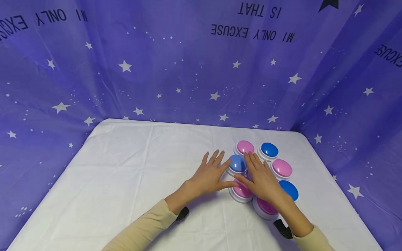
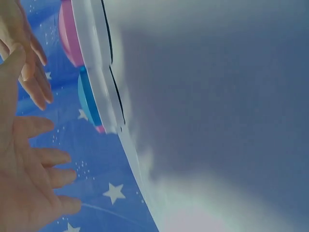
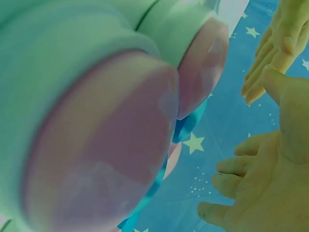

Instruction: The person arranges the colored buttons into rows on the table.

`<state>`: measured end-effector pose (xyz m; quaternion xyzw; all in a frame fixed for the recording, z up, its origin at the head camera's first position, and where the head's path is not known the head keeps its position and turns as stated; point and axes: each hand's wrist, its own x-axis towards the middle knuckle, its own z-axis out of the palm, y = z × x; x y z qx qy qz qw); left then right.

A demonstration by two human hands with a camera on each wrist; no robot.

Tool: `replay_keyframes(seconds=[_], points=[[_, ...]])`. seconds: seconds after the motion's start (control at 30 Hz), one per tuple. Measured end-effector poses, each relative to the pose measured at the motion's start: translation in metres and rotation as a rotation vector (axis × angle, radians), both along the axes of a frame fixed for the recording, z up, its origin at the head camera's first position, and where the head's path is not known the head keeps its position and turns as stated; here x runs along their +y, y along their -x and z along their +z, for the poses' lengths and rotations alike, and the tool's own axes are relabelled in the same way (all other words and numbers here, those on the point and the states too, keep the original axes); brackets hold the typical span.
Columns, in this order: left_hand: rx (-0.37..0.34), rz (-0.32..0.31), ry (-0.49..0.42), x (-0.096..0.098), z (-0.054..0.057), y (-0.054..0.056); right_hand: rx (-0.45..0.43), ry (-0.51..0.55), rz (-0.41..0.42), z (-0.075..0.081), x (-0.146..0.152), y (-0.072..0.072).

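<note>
the head view looks forward and down over the surface (image 1: 141, 174), far enough back to take in the left hand (image 1: 208, 176), the right hand (image 1: 262, 181) and the starry cloth (image 1: 176, 76) behind. the left wrist view lies sideways, low along the surface; the right one is tilted, so near a pink button (image 3: 106, 145) that it looms large. both wrist views share the two hands and cloth.

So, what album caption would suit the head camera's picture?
Open left hand and open right hand hover near pink buttons and blue buttons on a white cloth.
</note>
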<state>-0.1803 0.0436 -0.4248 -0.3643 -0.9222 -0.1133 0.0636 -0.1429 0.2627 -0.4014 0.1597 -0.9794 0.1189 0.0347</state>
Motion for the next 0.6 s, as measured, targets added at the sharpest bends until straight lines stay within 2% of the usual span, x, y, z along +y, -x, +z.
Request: replay_keyframes(seconds=[0.27, 0.47, 0.6], points=[[0.013, -0.076, -0.010, 0.008, -0.008, -0.016, 0.025, 0.017, 0.011, -0.004, 0.009, -0.027], [0.022, -0.137, -0.116, 0.007, -0.011, -0.021, 0.041, 0.058, -0.018, -0.010, 0.017, -0.046], [-0.011, -0.154, -0.164, 0.006, -0.013, -0.024, 0.041, 0.073, -0.039, -0.013, 0.021, -0.055]])
